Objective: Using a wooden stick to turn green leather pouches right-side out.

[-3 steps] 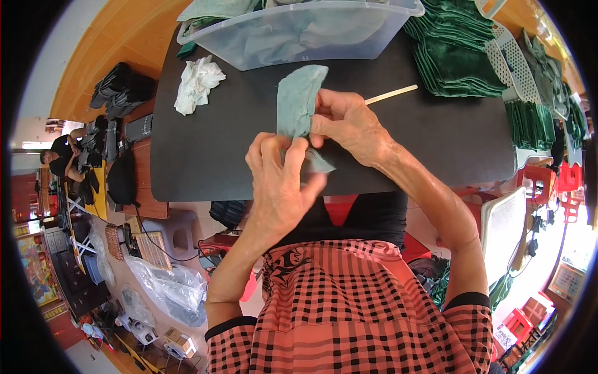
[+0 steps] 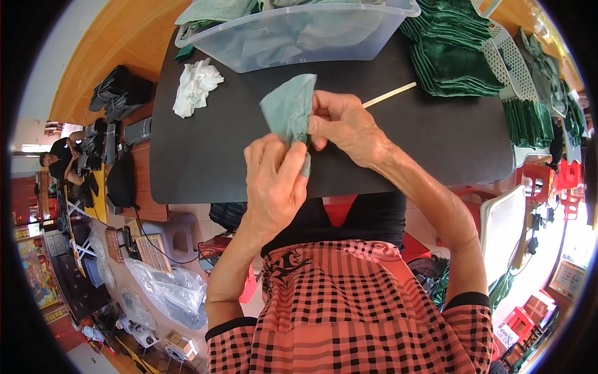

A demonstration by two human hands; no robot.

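Over the near half of the dark table, both my hands hold a pale green cloth piece point(image 2: 289, 103), which looks like a small fabric pouch. My left hand point(image 2: 273, 177) is closed on its lower end, with a small flap of cloth showing below the fingers. My right hand point(image 2: 349, 128) pinches its right edge between thumb and fingers. A strip of darker green shows between the two hands. From behind my right hand a thin pale stick point(image 2: 390, 95) sticks out to the upper right; whether it is held or lies on the table, I cannot tell.
A clear plastic bin point(image 2: 305, 37) of pale green cloth stands at the table's far edge. Crumpled white material point(image 2: 196, 87) lies at left. Dark green velvety pieces point(image 2: 455, 65) are stacked at right. A person point(image 2: 60, 156) sits far left. Red stools point(image 2: 539, 181) stand at right.
The cloth's upper end has swung left and spread into a wedge. My left fingers have closed in on its lower part, and the loose flap has drawn in beneath them.
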